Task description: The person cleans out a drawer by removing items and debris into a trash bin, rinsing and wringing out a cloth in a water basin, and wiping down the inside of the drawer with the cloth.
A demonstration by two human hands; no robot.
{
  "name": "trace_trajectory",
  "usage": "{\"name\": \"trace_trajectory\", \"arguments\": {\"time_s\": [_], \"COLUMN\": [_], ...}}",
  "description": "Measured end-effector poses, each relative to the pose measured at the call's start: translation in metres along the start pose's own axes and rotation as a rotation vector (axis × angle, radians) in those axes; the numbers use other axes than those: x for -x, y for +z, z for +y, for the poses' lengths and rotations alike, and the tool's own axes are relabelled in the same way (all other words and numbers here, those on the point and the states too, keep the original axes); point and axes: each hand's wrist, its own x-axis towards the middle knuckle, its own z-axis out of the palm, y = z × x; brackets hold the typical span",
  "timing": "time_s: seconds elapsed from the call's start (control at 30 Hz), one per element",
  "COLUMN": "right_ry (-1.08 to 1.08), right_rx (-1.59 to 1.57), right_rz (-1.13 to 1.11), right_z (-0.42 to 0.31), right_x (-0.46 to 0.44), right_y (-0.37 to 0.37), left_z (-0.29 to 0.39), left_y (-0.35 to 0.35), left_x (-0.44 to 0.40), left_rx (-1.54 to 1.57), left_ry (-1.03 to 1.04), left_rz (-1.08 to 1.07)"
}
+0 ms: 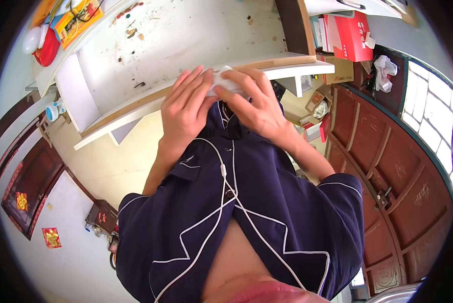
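Note:
A white wad point(223, 84), tissue or thin cloth, is held between my two hands at the front edge of an open drawer. My left hand point(186, 104) presses it from the left with its fingers nearly straight and close together. From the right, my right hand point(251, 98) grips it with thumb and bent fingers. Some of the wad is hidden behind the fingers. Beyond my hands, the white drawer point(186, 60) has dark specks, stains and small bits of debris on its bottom.
At upper left lie a yellow packet point(77, 22) and a red item point(48, 48). A red box point(348, 36) stands at upper right near a white plastic bag point(384, 73). A brown door point(388, 177) is on the right. A white cable point(223, 171) hangs over my shirt.

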Motion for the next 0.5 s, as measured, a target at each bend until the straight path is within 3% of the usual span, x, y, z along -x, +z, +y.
{"name": "trace_trajectory", "arguments": {"time_s": [0.23, 0.5], "right_ry": [0.012, 0.028], "right_rx": [0.125, -0.026], "right_rz": [-0.009, -0.095], "right_z": [0.069, 0.091], "right_x": [0.032, 0.016], "right_y": [-0.077, -0.108], "left_z": [0.057, 0.081], "left_y": [0.063, 0.082], "left_x": [-0.065, -0.075], "left_rx": [0.056, 0.113], "left_ry": [0.099, -0.037], "left_rz": [-0.035, 0.01]}}
